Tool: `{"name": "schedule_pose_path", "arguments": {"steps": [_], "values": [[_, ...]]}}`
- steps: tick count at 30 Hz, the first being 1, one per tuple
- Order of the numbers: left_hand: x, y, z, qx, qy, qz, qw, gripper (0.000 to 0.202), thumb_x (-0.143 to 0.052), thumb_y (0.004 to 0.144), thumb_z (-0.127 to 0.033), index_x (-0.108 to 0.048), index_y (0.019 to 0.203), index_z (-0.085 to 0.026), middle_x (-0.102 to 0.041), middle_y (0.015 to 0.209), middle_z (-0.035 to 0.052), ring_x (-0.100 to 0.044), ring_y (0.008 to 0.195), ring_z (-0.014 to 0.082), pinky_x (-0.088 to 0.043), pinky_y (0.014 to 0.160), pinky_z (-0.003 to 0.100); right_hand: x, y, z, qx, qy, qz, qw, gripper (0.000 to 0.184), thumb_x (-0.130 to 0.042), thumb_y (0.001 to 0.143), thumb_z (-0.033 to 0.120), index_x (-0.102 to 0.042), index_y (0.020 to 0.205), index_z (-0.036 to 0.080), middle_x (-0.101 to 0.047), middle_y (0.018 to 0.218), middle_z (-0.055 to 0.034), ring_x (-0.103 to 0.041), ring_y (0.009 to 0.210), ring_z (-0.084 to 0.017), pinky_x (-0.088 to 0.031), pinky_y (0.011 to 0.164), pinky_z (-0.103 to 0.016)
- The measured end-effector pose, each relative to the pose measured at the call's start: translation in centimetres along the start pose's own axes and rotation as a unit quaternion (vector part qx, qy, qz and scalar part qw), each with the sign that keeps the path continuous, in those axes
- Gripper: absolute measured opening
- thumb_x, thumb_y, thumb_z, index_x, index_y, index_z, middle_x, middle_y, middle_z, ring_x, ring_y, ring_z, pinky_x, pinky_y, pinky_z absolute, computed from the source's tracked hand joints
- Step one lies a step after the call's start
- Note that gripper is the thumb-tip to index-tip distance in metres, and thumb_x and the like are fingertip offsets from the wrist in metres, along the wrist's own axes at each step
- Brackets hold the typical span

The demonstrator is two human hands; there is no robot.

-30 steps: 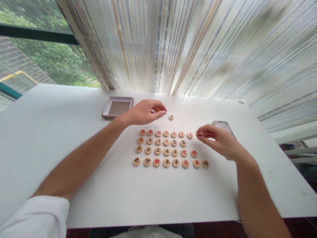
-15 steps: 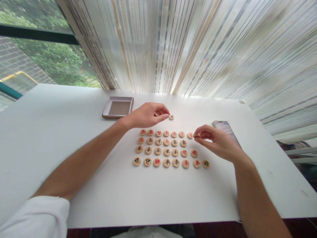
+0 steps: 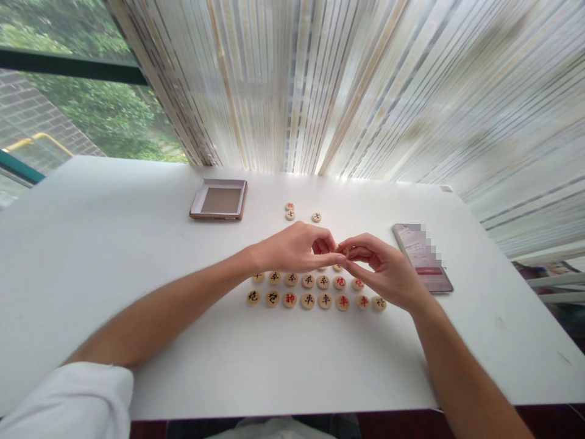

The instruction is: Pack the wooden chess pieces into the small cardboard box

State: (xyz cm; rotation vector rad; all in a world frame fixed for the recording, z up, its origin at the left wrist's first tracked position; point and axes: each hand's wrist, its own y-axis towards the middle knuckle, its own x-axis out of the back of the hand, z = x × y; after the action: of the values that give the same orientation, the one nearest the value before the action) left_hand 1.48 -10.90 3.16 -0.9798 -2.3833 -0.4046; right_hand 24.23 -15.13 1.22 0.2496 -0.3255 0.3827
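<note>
My left hand (image 3: 304, 245) and my right hand (image 3: 384, 265) meet above the upper rows of round wooden Chinese chess pieces. Between their fingertips is a tilted chess piece (image 3: 342, 250) with red marking, which the fingers of both hands pinch. My left hand and wrist hide much of the two upper rows. Below them shows a row with black and red characters, including a black-marked piece (image 3: 291, 278). The row nearest me includes a red-marked piece (image 3: 290, 299). Farther back lie a red-marked piece (image 3: 289, 207), a black-marked piece (image 3: 290, 215) touching it, and another black-marked piece (image 3: 316, 217).
An open shallow box (image 3: 219, 216) lies at the back left of the white table (image 3: 219, 360). A phone (image 3: 434, 280) rests to the right, beyond my right hand. Striped curtains (image 3: 292, 85) hang along the table's far edge, beside a window.
My left hand has moved down and right from the loose pieces at the back to meet my right hand. My right hand has shifted slightly left, its piece now between both hands' fingertips.
</note>
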Motion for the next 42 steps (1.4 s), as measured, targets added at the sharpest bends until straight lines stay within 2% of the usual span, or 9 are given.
{"name": "schedule_pose_path", "arguments": {"steps": [4,7,13,19,22,26,30,36,42], "values": [[-0.4,0.0,0.1,-0.002,0.018,-0.004,1.0,0.029,-0.065,0.093,-0.042,-0.074,0.088,-0.016,-0.074,0.073,0.0028,-0.065,0.064,0.0134,-0.046,0.057,0.023,-0.3,-0.1,0.1,0.011,0.007,0.008,1.0,0.023,-0.074,0.09,0.032,-0.068,0.112,0.025,-0.072,0.105,-0.0052,-0.073,0.095,-0.023,-0.064,0.09,-0.042],[-0.6,0.0,0.0,-0.007,0.034,-0.007,0.999,0.027,-0.06,0.096,-0.037,-0.075,0.089,-0.016,-0.072,0.069,0.0015,-0.063,0.06,0.0124,-0.043,0.055,0.023,-0.3,-0.1,0.0,0.016,-0.003,0.002,1.0,0.022,-0.073,0.091,0.031,-0.068,0.111,0.025,-0.071,0.103,-0.0048,-0.073,0.095,-0.023,-0.063,0.09,-0.041],[-0.4,-0.1,0.0,-0.032,0.053,0.007,0.998,0.025,-0.055,0.099,-0.032,-0.075,0.1,-0.017,-0.076,0.079,0.0026,-0.066,0.066,0.0134,-0.047,0.062,0.024,0.2,0.1,0.0,0.004,-0.037,-0.004,0.999,0.018,-0.069,0.093,0.038,-0.069,0.106,0.026,-0.071,0.1,-0.0054,-0.072,0.092,-0.023,-0.062,0.086,-0.04],[0.8,-0.2,-0.1,-0.036,0.072,-0.03,0.996,0.021,-0.058,0.098,-0.031,-0.074,0.102,-0.018,-0.076,0.084,0.0029,-0.068,0.071,0.0143,-0.048,0.065,0.025,2.5,0.2,-0.5,-0.016,-0.092,-0.052,0.994,0.023,-0.07,0.091,0.049,-0.071,0.098,0.027,-0.075,0.097,-0.0055,-0.072,0.089,-0.024,-0.061,0.084,-0.039],[1.6,-0.2,0.1,-0.042,0.079,-0.047,0.995,0.019,-0.059,0.097,-0.03,-0.073,0.101,-0.019,-0.077,0.089,0.003,-0.069,0.077,0.0149,-0.05,0.069,0.026,4.0,0.2,-1.0,-0.046,-0.114,-0.055,0.991,0.027,-0.071,0.089,0.052,-0.072,0.097,0.026,-0.076,0.095,-0.0056,-0.073,0.087,-0.024,-0.062,0.082,-0.038],[2.3,-0.2,0.3,-0.053,0.095,-0.058,0.992,0.018,-0.059,0.097,-0.028,-0.073,0.099,-0.019,-0.078,0.086,0.0016,-0.07,0.078,0.0148,-0.051,0.071,0.027,5.3,0.1,-1.8,-0.09,-0.135,-0.034,0.986,0.029,-0.074,0.086,0.051,-0.071,0.098,0.025,-0.077,0.094,-0.0055,-0.075,0.086,-0.024,-0.063,0.079,-0.037],[2.5,-0.2,0.4,-0.052,0.09,-0.063,0.993,0.016,-0.06,0.096,-0.026,-0.074,0.099,-0.018,-0.077,0.084,0.0015,-0.07,0.076,0.0141,-0.052,0.072,0.026,5.8,0.0,-2.7,-0.126,-0.139,0.014,0.982,0.027,-0.076,0.084,0.05,-0.07,0.094,0.026,-0.078,0.094,-0.0046,-0.077,0.089,-0.025,-0.065,0.078,-0.037],[2.5,-0.2,0.4,-0.04,0.094,-0.057,0.993,0.017,-0.06,0.095,-0.026,-0.074,0.099,-0.018,-0.078,0.086,0.002,-0.071,0.075,0.0148,-0.053,0.073,0.027,5.6,-0.1,-2.9,-0.142,-0.17,0.062,0.973,0.021,-0.075,0.086,0.048,-0.073,0.09,0.028,-0.079,0.089,-0.0035,-0.077,0.084,-0.024,-0.065,0.074,-0.035],[2.6,-0.1,0.5,-0.041,0.102,-0.059,0.992,0.017,-0.061,0.095,-0.026,-0.075,0.099,-0.017,-0.078,0.085,0.0019,-0.07,0.077,0.0147,-0.052,0.072,0.026,5.1,0.2,-2.6,-0.154,-0.17,0.068,0.971,0.024,-0.078,0.081,0.05,-0.073,0.083,0.027,-0.079,0.082,-0.0034,-0.076,0.076,-0.024,-0.062,0.067,-0.034]]}}
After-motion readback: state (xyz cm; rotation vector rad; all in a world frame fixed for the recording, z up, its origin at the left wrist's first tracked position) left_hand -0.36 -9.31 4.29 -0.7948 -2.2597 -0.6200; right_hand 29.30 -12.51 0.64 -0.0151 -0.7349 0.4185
